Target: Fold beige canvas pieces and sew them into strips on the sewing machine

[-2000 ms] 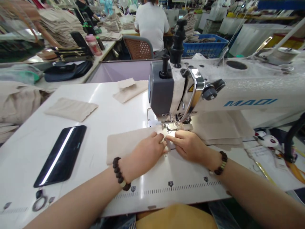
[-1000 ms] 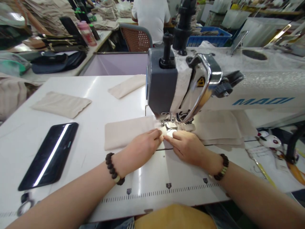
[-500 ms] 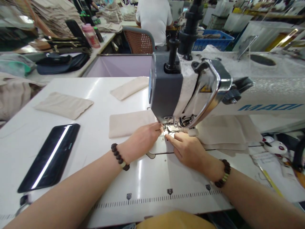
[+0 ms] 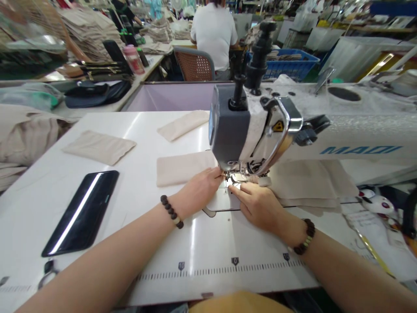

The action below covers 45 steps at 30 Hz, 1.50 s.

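My left hand point(image 4: 205, 187) is at the needle area of a sewing machine point(image 4: 230, 126), its fingers pressed together beside the presser foot point(image 4: 233, 178). What those fingertips pinch, if anything, is too small to make out. Just behind this hand, a flat beige fabric piece point(image 4: 179, 169) lies on the table and runs toward the needle. My right hand point(image 4: 262, 206) rests on the metal needle plate point(image 4: 220, 200), index finger stretched toward the foot and thumb apart from it. Right of the foot, stacked beige fabric pieces point(image 4: 302, 182) lie under the machine arm.
Two more beige pieces, one folded point(image 4: 184, 124) and one flat point(image 4: 99, 147), lie on the white table point(image 4: 137, 208). A black phone point(image 4: 81, 213) is at left. Pen and paper point(image 4: 368, 234) lie at right. A person in white point(image 4: 214, 37) sits beyond.
The camera view has shifted slightly, so the scene sits a little lower and further right. Both hands stay at the needle in nearly the same pose.
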Motion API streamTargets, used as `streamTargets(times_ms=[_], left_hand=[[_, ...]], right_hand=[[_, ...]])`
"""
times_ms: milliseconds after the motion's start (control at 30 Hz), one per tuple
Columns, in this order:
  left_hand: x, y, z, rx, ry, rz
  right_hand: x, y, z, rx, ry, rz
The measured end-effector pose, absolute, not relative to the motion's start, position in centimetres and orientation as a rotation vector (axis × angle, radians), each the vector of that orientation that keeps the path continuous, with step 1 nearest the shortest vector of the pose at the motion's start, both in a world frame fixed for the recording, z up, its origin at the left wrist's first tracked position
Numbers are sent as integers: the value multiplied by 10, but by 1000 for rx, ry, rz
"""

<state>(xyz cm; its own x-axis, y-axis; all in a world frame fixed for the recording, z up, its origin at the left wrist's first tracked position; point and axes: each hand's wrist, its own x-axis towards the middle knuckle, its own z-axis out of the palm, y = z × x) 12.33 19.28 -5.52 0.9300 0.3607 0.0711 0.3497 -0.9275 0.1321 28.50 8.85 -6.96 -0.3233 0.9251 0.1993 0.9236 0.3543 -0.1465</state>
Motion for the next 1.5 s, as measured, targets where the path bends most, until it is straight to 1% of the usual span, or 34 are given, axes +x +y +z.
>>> streamTargets(times_ms=[133,200,333,467,600,667,733,800,867,933,1000,1067,1167,1233,1300,1400,1500], left_hand=[[121,192,-51,3058,863,43],[113,186,-49,3069,948,-35],[79,149,-49,3180,833,-136],[48,104,-49,3252,635,-87],[32,90,-43,3140,606,-75],[26,93,-32,2999,637,72],[20,101,-13,2782,765,306],[18,110,10,2451,931,506],[21,121,28,2007,998,663],[28,133,30,1624,999,768],[35,146,15,1443,988,755],[36,154,-12,1531,1030,657],[32,152,-42,2154,1250,702],[32,141,-48,2582,1120,615],[40,127,-46,2830,827,402],[64,118,-42,2957,623,160],[87,128,-43,2968,591,80]], right_hand=[[287,88,-68,-1619,-2369,51],[290,86,-67,-1554,-2318,95],[296,84,-65,-1421,-2176,198],[298,83,-66,-1390,-2167,234],[298,84,-69,-1391,-2165,236],[299,83,-71,-1390,-2160,227],[299,82,-72,-1382,-2156,223],[300,81,-72,-1374,-2155,227],[300,80,-72,-1373,-2158,233],[300,80,-72,-1375,-2164,236],[299,81,-72,-1377,-2172,241],[299,81,-72,-1380,-2181,243],[299,81,-70,-1383,-2198,258],[299,81,-69,-1383,-2223,271],[298,81,-69,-1384,-2257,266],[298,81,-68,-1377,-2314,229],[298,80,-68,-1359,-2366,207]])
